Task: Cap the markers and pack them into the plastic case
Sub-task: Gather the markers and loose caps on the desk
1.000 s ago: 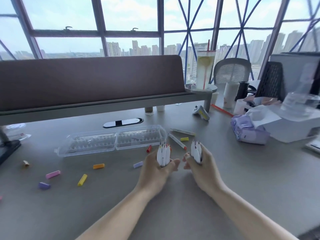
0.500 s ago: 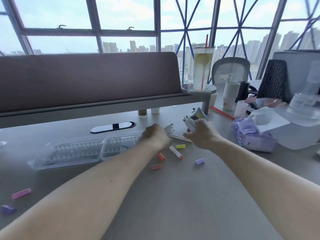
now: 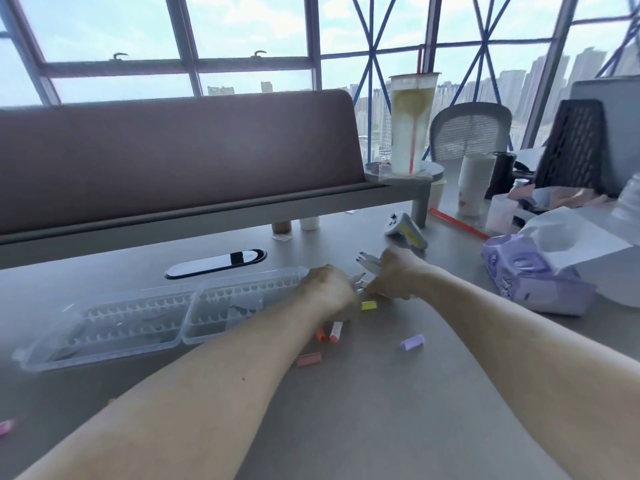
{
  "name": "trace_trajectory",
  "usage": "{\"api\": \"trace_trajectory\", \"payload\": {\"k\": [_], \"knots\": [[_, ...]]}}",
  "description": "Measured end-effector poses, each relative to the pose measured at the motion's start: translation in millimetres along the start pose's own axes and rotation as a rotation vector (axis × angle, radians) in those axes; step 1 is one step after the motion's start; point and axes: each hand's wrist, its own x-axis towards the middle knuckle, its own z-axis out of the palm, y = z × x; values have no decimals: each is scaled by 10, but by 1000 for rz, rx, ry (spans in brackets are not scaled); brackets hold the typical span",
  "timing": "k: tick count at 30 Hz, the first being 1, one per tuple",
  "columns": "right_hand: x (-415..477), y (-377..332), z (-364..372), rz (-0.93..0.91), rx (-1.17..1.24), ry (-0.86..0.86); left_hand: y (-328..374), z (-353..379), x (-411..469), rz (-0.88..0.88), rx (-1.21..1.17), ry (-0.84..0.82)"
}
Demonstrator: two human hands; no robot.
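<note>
My left hand (image 3: 330, 292) grips a bunch of white uncapped markers (image 3: 356, 280), their tips poking out to the right, just past the right end of the clear plastic case (image 3: 114, 327). My right hand (image 3: 398, 277) grips a second bunch of white markers (image 3: 369, 263) with dark tips pointing left. The two hands almost touch. The case lies open and flat on the grey desk. Loose caps lie near the hands: yellow (image 3: 369, 305), orange (image 3: 321, 334), purple (image 3: 412, 341) and pink (image 3: 309, 360). One white marker (image 3: 335, 331) lies under my left wrist.
A purple tissue pack (image 3: 526, 275) and a white box (image 3: 595, 244) sit at the right. A grey controller (image 3: 405, 232) lies behind my right hand. A tall drink cup (image 3: 412, 126) stands on the raised shelf. A pink cap (image 3: 6, 427) lies at the far left edge.
Both hands, each holding its markers, moved away from me toward the right end of the case and tipped the marker tips sideways. The camera moved closer to the desk.
</note>
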Motion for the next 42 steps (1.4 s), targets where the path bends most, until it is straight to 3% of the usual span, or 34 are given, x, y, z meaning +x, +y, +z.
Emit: {"api": "trace_trajectory", "payload": {"k": [3, 9, 11, 16, 20, 24, 29, 38, 42], "knots": [[-77, 70, -56, 49, 138, -46, 17, 1, -59, 27, -25, 43], [-410, 259, -303, 128, 764, -15, -73, -204, -368, 51, -274, 201], [-671, 222, -366, 84, 954, 1, -142, -280, -574, 79, -410, 269], [-1555, -84, -117, -140, 1150, 88, -516, -302, -1325, 251, -664, 362], [-2421, -487, 402, -332, 1144, 69, -1041, -161, -2067, 276, -791, 445], [-2944, -904, 893, -520, 1133, 28, -1670, -105, -2544, 157, -680, 642], [-3273, -1355, 1308, -552, 1129, -36, -2377, -105, -3000, 145, -743, 809], [-3528, -1895, 1494, -431, 940, -54, -2909, 63, -3317, 126, -851, 631], [-3592, -2328, 1463, -306, 876, -208, -3161, -232, -3363, -139, -801, 505]]}}
